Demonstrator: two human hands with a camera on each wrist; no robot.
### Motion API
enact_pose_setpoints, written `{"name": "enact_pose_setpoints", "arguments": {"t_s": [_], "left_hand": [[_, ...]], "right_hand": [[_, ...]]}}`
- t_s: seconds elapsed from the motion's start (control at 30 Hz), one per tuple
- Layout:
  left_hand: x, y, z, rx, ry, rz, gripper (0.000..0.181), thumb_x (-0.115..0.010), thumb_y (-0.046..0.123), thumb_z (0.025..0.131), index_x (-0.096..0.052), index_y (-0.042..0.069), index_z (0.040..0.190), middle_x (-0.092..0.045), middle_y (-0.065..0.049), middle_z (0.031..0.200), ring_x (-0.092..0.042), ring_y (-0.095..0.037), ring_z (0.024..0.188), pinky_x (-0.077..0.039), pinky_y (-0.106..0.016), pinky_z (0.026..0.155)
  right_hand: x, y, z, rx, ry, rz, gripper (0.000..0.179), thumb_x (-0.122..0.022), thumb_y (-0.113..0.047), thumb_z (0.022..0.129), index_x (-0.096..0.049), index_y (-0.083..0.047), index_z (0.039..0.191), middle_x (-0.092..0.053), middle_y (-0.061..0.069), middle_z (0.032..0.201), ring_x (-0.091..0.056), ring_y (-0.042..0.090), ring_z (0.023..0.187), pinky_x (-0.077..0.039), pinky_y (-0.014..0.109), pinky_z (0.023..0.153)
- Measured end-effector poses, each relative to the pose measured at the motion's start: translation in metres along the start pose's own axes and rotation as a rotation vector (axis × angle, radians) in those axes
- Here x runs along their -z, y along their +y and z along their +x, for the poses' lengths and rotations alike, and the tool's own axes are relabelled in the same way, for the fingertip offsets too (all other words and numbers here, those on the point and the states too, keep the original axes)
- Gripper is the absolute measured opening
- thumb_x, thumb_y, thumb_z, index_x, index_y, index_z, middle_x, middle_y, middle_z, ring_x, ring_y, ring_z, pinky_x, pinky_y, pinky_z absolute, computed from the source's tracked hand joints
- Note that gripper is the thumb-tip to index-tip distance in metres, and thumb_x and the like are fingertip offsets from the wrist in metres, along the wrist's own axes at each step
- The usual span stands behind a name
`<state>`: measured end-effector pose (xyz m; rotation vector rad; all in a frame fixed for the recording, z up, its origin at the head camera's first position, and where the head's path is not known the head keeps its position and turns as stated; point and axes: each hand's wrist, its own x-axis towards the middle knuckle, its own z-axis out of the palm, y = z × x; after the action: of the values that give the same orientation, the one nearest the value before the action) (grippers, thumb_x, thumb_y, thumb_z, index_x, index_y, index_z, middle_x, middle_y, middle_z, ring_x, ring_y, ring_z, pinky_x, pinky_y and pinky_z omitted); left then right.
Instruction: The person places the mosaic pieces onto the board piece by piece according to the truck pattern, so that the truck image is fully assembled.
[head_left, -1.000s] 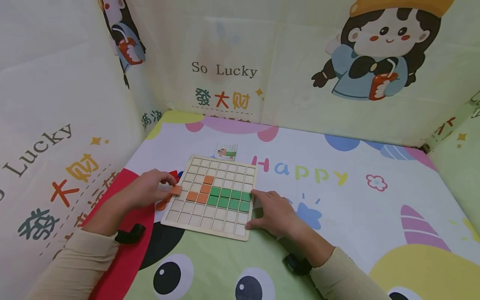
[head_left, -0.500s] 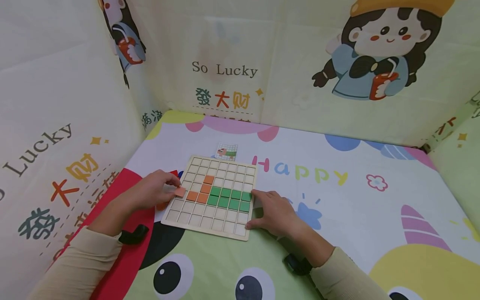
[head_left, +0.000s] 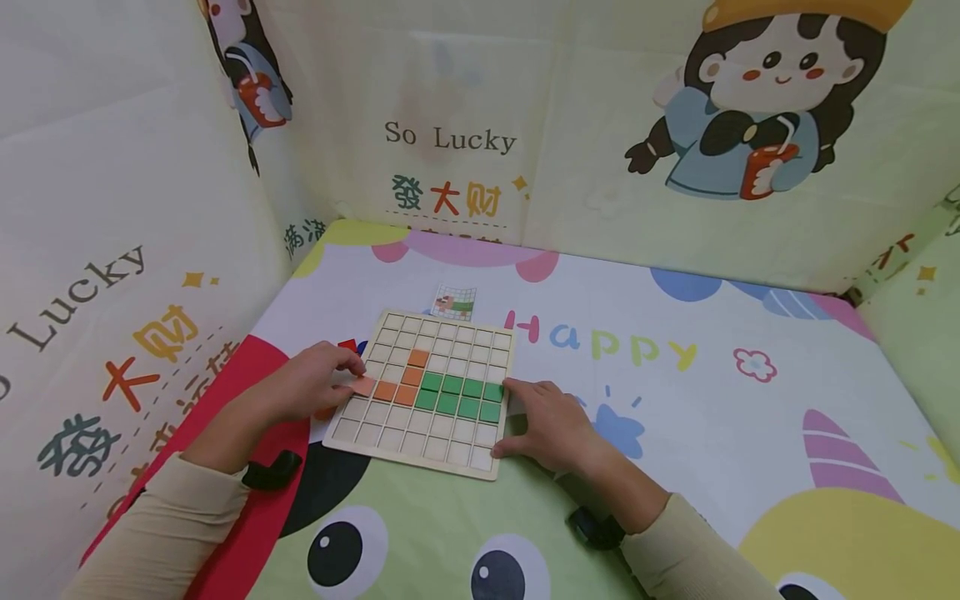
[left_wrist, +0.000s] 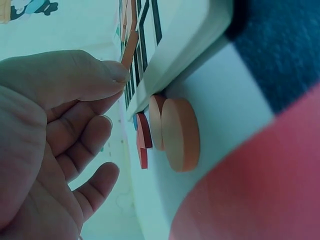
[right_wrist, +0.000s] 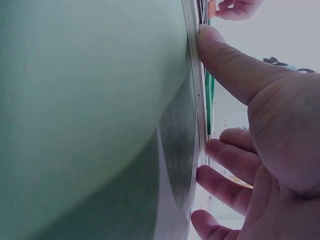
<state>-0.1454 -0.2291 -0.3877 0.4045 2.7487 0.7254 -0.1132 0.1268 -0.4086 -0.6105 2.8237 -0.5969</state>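
a person's left hand (head_left: 311,382) pinches an orange tile (head_left: 363,386) at the left edge of a gridded board (head_left: 437,451) on the worktop (head_left: 712,433), the grip narrowed to the tile's thickness between thumb and fingertip. the tile juts out from the fingertips toward four orange tiles (head_left: 385,391) lying in the grid, slightly tilted; it looks near square, so a long axis is hard to tell. the right hand (head_left: 551,425), thumb and fingers spread apart, touches the board's right edge beside green tiles (head_left: 447,404).
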Motion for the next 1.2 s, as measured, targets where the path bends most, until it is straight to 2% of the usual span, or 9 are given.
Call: {"name": "enact_pose_setpoints", "arguments": {"t_s": [0.2,0.7,0.87,1.2], "left_hand": [[0.0004,0.003,-0.0002,0.014,-0.006,-0.012,0.04,-0.083,0.009,0.079,-0.066,0.004,0.116,-0.057,-0.02,0.117,-0.05,-0.04,0.112,-0.06,-0.036,0.068],[-0.0012,0.001,0.0006,-0.024,-0.013,0.018,0.039,-0.082,0.006,0.079,-0.067,0.004,0.114,-0.06,-0.016,0.112,-0.052,-0.037,0.108,-0.059,-0.034,0.067],[-0.0015,-0.0004,-0.0002,-0.05,-0.005,0.042,0.039,-0.083,0.009,0.078,-0.069,0.004,0.114,-0.062,-0.015,0.111,-0.053,-0.035,0.105,-0.059,-0.034,0.068],[-0.0035,0.0026,-0.0018,-0.046,0.021,0.033,0.034,-0.081,0.015,0.083,-0.071,0.006,0.114,-0.062,-0.014,0.111,-0.054,-0.034,0.105,-0.058,-0.036,0.073]], "right_hand": [[-0.0004,-0.0002,-0.0002,0.002,0.006,-0.003,0.093,-0.085,-0.053,0.073,-0.048,-0.01,0.147,-0.058,0.007,0.139,-0.048,0.033,0.129,-0.043,0.056,0.096],[0.0009,-0.0007,-0.0002,0.003,-0.003,-0.008,0.093,-0.085,-0.053,0.073,-0.048,-0.01,0.147,-0.058,0.007,0.138,-0.048,0.033,0.129,-0.043,0.055,0.096],[0.0015,-0.0012,-0.0006,0.006,-0.002,-0.007,0.093,-0.085,-0.053,0.073,-0.048,-0.01,0.147,-0.058,0.007,0.138,-0.048,0.033,0.128,-0.043,0.055,0.095],[0.0029,-0.002,-0.0005,-0.002,-0.008,0.001,0.093,-0.085,-0.052,0.073,-0.048,-0.01,0.147,-0.057,0.007,0.138,-0.048,0.033,0.128,-0.043,0.055,0.096]]}}
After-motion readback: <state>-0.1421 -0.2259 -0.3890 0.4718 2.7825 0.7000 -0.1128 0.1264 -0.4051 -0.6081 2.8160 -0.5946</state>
